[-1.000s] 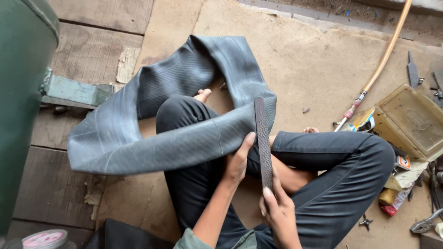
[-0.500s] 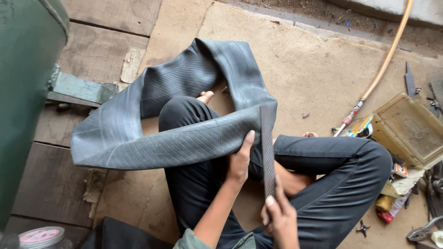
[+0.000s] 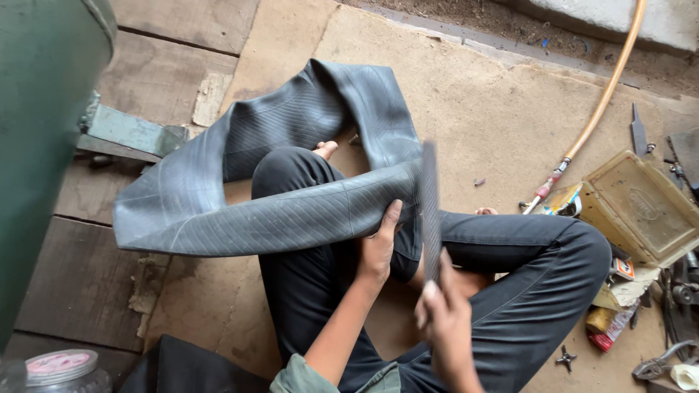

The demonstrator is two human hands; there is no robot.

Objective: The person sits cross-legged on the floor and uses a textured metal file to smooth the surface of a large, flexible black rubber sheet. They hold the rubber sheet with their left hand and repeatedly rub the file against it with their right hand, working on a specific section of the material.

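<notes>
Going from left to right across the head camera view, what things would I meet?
Green tank → pink-lidded jar → black rubber inner tube → left hand pressing the tube → long flat file, held by the right hand → orange hose → tan tray → pliers.

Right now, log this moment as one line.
left hand: pressing tube on lap | right hand: holding file upright against tube | posture: seated cross-legged on floor | nearby: hose, box
</notes>
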